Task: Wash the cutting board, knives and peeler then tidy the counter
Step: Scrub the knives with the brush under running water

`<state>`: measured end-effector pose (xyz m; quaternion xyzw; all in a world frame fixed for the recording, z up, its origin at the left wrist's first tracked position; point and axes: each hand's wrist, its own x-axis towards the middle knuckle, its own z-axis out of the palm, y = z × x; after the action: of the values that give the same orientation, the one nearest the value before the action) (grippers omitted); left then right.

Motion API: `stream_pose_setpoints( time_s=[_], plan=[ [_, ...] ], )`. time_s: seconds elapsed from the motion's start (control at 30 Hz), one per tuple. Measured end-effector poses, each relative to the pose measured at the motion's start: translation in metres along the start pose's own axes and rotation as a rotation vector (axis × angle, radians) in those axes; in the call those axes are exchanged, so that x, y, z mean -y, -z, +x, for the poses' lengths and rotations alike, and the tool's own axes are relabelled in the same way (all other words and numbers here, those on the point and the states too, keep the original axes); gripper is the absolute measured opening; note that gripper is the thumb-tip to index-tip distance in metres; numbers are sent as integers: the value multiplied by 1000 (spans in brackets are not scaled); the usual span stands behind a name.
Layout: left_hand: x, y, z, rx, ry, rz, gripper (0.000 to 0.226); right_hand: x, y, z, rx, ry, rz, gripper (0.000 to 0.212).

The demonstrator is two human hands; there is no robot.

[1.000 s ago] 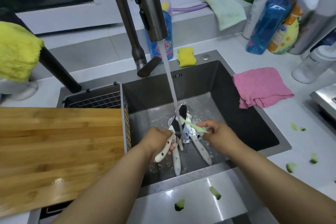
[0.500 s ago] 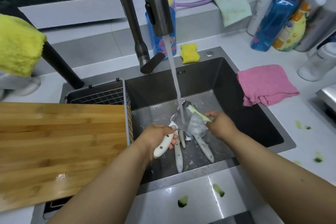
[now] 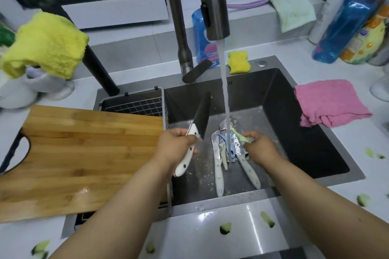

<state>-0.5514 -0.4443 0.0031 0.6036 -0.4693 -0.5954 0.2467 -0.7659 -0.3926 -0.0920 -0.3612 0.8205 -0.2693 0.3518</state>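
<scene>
- Head view: the wooden cutting board (image 3: 84, 160) lies over the sink's left edge, covering part of the wire basket (image 3: 134, 107).
- The left hand (image 3: 174, 147) grips a white-handled knife (image 3: 196, 130), dark blade raised above the sink (image 3: 305, 132).
- More knives (image 3: 219, 174) lie on the sink floor under the running water.
- The right hand (image 3: 261, 149) pinches a pale green peeler (image 3: 239, 135) at the stream.
- A pink cloth (image 3: 330, 101) drapes the sink's right edge; green peel scraps (image 3: 225, 228) dot the tabletop (image 3: 347, 174).
</scene>
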Motion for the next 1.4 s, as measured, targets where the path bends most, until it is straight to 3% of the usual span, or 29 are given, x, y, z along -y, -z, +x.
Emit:
stream_pose_setpoints(
  time_s=[0.27, 0.5, 0.8, 1.4],
  plan=[
    [-3, 72, -27, -188, -75, -64, 4, 12, -10, 3, 20, 36, 4, 22],
    [19, 112, -13, -357, 38, 19, 11, 19, -19, 4, 20, 25, -11, 23],
    [55, 108, 24, -326, 120, 164, 7, 20, -27, -3, 41, 34, -18, 15],
    [66, 104, 48, -257, 153, 720, 29, 12, -25, 1, 38, -18, 62, 17]
  ],
)
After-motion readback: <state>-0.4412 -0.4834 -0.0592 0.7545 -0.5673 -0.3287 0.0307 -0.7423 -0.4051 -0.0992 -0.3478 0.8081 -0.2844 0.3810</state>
